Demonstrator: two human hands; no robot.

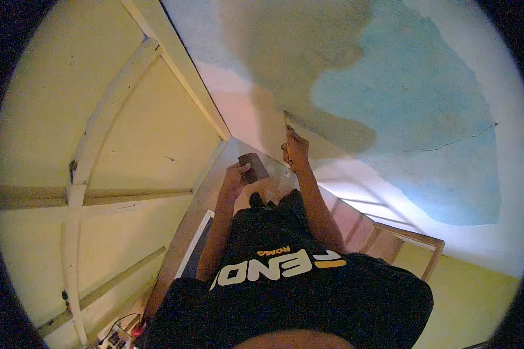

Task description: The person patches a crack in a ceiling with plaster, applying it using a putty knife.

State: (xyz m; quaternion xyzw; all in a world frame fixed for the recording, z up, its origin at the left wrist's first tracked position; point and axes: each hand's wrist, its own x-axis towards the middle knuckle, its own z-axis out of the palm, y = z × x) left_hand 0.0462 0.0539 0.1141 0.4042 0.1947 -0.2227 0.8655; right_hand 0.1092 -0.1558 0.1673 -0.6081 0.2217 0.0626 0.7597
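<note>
My left hand (235, 178) grips a dark grey-brown rectangular plate (253, 167) by its near left edge, in front of my legs. Ahead and to the right, my right hand (297, 149) is raised close to the wall (425, 75), its fingers closed round a thin flat tool (286, 120). Only a narrow strip of that tool shows above the fist, seen nearly edge-on; its exact kind and whether it touches the wall are unclear. Pale pinkish-white and blue-green areas cover the wall surface, and a broad shadow falls across it.
On the left rises a yellow panelled wall with wooden framing (75, 209); it meets the painted wall at a corner. A thin crack (460, 141) runs through the blue-green area. Behind at right stands a wooden frame (410, 235). Cables and small items (119, 334) lie at lower left.
</note>
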